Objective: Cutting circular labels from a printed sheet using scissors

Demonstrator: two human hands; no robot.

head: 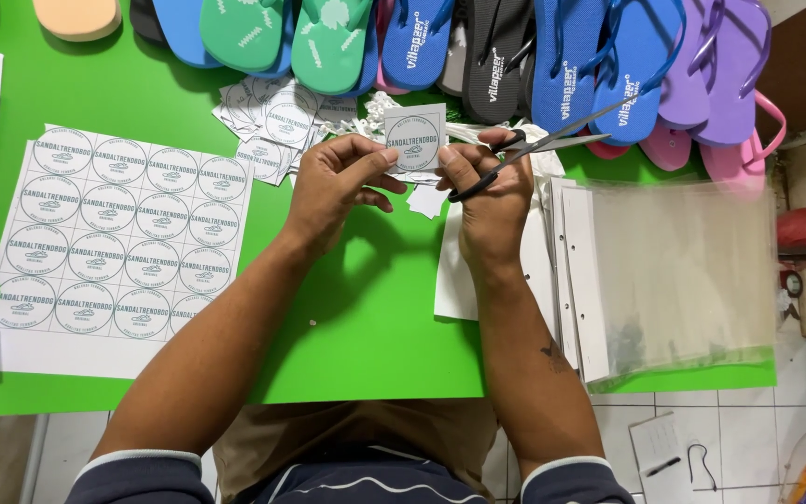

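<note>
Label (414, 136) — small square paper with a round print, pinched upright between left hand (336, 182) and right thumb, above the green table (366, 317). Right hand (489, 191) also grips scissors (526, 149) — blades parted, pointing right, away from label.

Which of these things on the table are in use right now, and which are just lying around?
In use: left hand pinching the cut label; right hand holding scissors; label sheet; cut-label pile.

Lying about: flip-flops, clear bags, pen below the table.

Dark navy sleeves pushed up, white-trimmed cuffs, small forearm tattoo
</note>
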